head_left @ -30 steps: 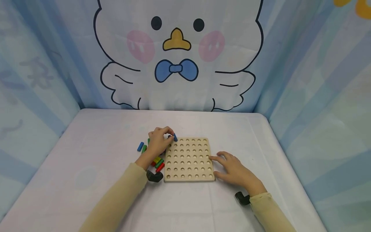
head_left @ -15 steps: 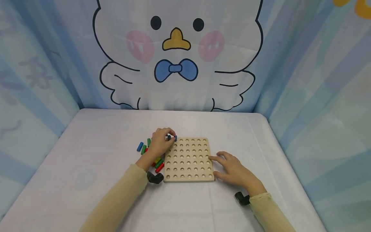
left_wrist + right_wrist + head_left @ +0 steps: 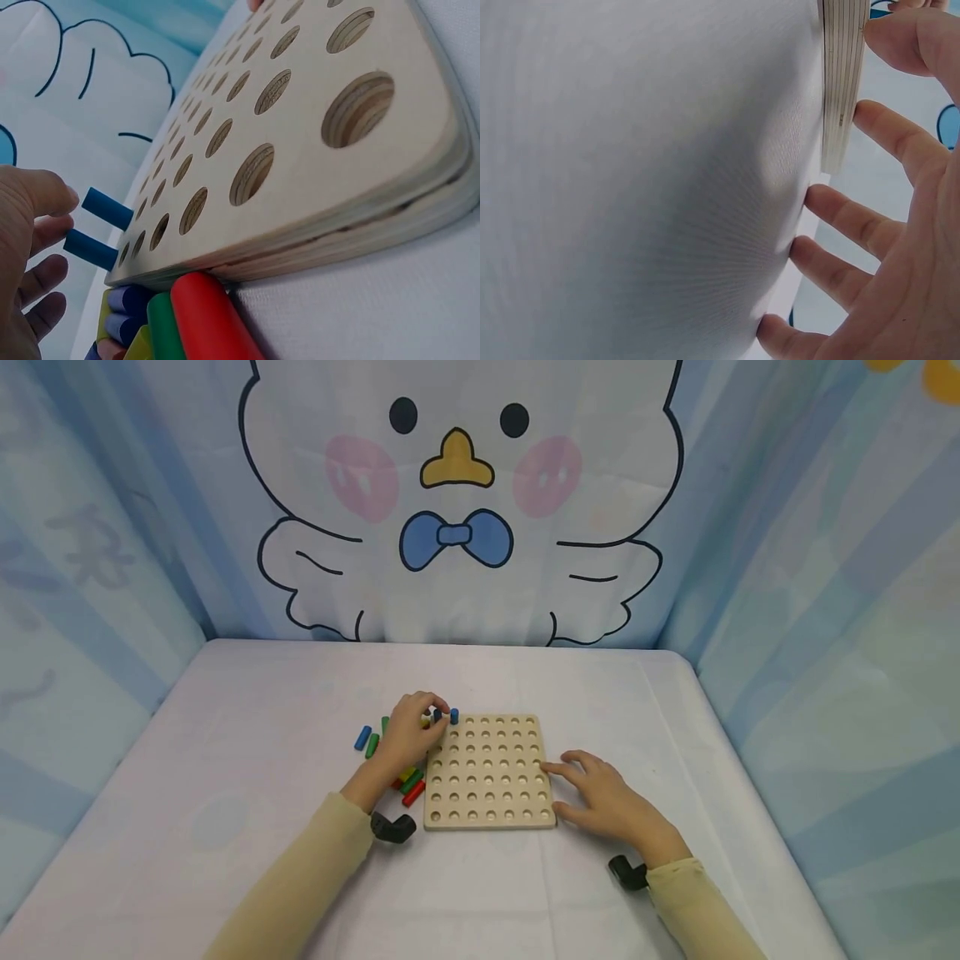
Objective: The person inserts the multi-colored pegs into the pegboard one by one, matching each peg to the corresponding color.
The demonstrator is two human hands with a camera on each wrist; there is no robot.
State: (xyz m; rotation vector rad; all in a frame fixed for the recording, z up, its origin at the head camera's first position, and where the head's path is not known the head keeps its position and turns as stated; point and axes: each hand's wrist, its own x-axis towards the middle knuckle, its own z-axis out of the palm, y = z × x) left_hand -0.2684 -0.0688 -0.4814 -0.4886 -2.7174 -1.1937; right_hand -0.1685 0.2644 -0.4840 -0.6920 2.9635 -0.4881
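Two blue pegs, a right one (image 3: 454, 717) and a left one (image 3: 437, 716), stand upright in the far left corner of a square wooden pegboard (image 3: 480, 807). My left hand (image 3: 405, 732) is right beside them, with loosely bent fingers. In the left wrist view its fingertips (image 3: 66, 196) sit just off the lower blue peg (image 3: 90, 249), pinching nothing. On the other side, my right hand (image 3: 600, 795) rests with spread fingers against the board's right edge. Its thumb and index finger touch the board's side (image 3: 841, 82) in the right wrist view; the other fingertips are on the tablecloth.
Loose pegs lie left of the board, partly hidden by my left hand: a red peg (image 3: 413, 793), a green peg (image 3: 372, 745), a blue peg (image 3: 362, 737) and several more. A white cloth covers the table (image 3: 285, 693), and a printed curtain (image 3: 457, 602) hangs behind it.
My left hand has put the blue peg upright in its hole, let go, and drawn back slightly left. The right hand has stayed at the board's edge.
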